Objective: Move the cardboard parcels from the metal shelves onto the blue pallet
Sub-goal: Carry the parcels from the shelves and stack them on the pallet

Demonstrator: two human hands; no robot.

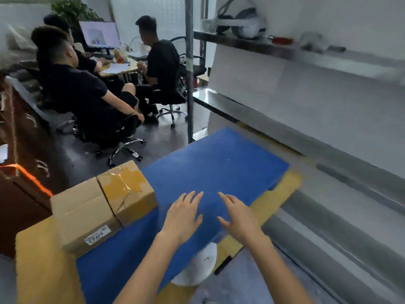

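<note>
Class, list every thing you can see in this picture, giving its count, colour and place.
Pallet: one, blue, floor centre.
Plain parcel: one, brown, pallet's left edge.
Taped parcel: one, brown with yellow tape, touching the plain parcel.
Metal shelves: one unit, grey, right.
Seated people: three, black clothes, upper left at a desk.
Monitor: one, lit, on that desk.
Floor marking: one, yellow, round the pallet.
Left hand: one, open, over the pallet.
Right hand: one, open, beside it.

The blue pallet (214, 172) is lying on the grey floor (72, 163); a larger cardboard parcel (83, 213) and a smaller taped parcel (129, 191) are sitting touching, side by side, at its left edge
</note>
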